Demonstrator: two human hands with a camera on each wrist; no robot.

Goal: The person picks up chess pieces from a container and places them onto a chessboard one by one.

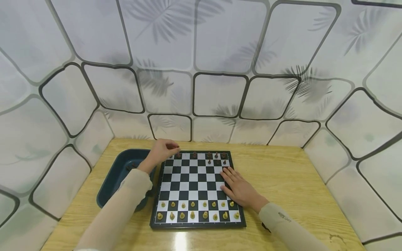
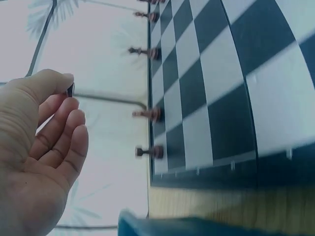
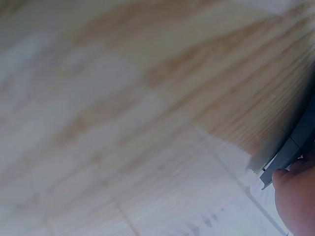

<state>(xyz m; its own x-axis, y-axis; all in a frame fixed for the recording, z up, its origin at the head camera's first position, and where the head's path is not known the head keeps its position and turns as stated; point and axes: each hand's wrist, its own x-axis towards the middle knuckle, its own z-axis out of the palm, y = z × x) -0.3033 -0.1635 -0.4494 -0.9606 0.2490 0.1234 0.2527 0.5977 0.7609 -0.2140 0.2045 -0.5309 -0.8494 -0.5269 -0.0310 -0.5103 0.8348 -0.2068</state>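
A black-and-white chessboard (image 1: 193, 178) lies on the table. Above its far left corner my left hand (image 1: 159, 152) pinches a small dark chess piece (image 2: 71, 90) between thumb and fingertips, most of the piece hidden by them. Several brown-red pieces stand along the far rows, among them a rook (image 2: 150, 152) at the corner and a taller piece (image 2: 145, 51) farther along. My right hand (image 1: 241, 190) rests on the board's right edge with its fingers extended over the squares. Two rows of yellow pieces (image 1: 192, 215) stand on the near side.
Left of the board, partly behind my left forearm, is a dark blue bin (image 1: 108, 184) with dark pieces (image 1: 131, 166) in it. The wooden table (image 1: 282, 170) meets patterned cloth walls (image 1: 220, 129) at the back and sides.
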